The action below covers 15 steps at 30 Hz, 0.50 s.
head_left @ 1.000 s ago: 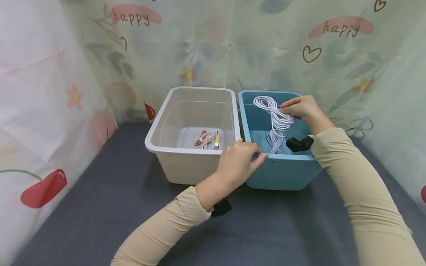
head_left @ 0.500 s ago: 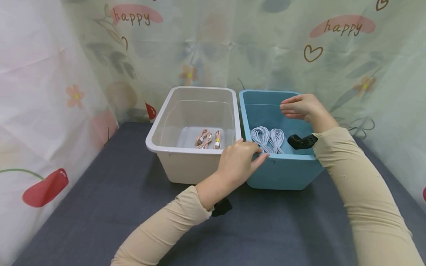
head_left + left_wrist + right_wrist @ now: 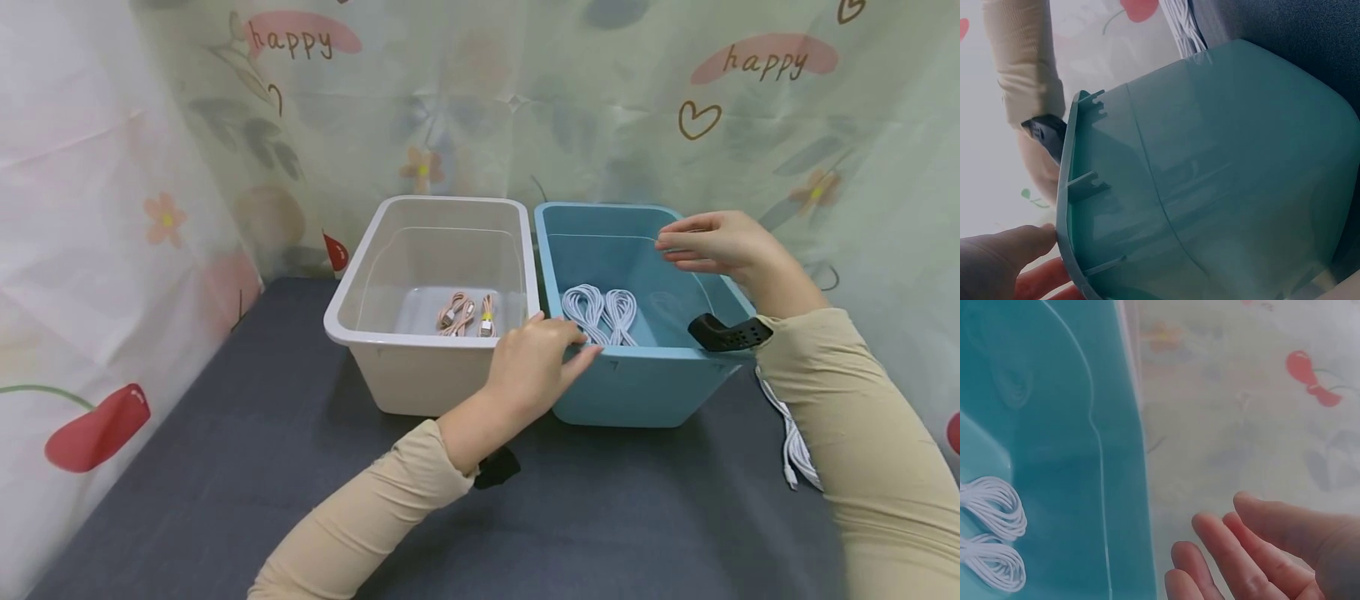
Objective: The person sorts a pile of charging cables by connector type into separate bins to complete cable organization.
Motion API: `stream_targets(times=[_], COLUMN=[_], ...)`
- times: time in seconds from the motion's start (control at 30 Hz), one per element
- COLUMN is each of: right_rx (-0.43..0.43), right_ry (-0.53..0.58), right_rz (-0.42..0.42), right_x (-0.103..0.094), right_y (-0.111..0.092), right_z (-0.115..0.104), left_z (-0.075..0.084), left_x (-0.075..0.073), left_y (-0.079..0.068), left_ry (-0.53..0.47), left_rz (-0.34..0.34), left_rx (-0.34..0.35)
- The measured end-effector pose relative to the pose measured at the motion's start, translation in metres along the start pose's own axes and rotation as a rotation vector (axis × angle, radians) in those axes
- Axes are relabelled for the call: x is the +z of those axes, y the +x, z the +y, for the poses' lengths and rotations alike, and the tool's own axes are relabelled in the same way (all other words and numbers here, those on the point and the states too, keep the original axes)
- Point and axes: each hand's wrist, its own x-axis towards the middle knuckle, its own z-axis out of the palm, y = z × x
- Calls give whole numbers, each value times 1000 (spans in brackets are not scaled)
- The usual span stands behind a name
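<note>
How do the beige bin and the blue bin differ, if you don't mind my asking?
The beige bin stands on the left in the head view, the blue bin on the right. The beige bin holds pinkish cables, the blue bin white cables. Both stand open-topped on the dark surface.

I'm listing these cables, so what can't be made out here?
Head view: part of outer white cable, behind right sleeve.
Head view: near ends of coiled white cables, behind front rim of blue bin.
Head view: near ends of pink cables, behind front rim of beige bin.
Right wrist view: coiled white cables, cut by left edge.
</note>
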Motion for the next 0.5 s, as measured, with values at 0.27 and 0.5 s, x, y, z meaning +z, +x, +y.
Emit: stream_targets(times=[0.27, 0.5], right_rx=[-39, -52], right_ry=[86, 87], right_rz=[-25, -12], right_x=[-16, -23], right_y=[-23, -38], right_z=[14, 33], left_z=[0, 0], left_x=[1, 1], left_y=[0, 0], left_ry=[-15, -8], left_rz=[-6, 7], left_rx=[-1, 7])
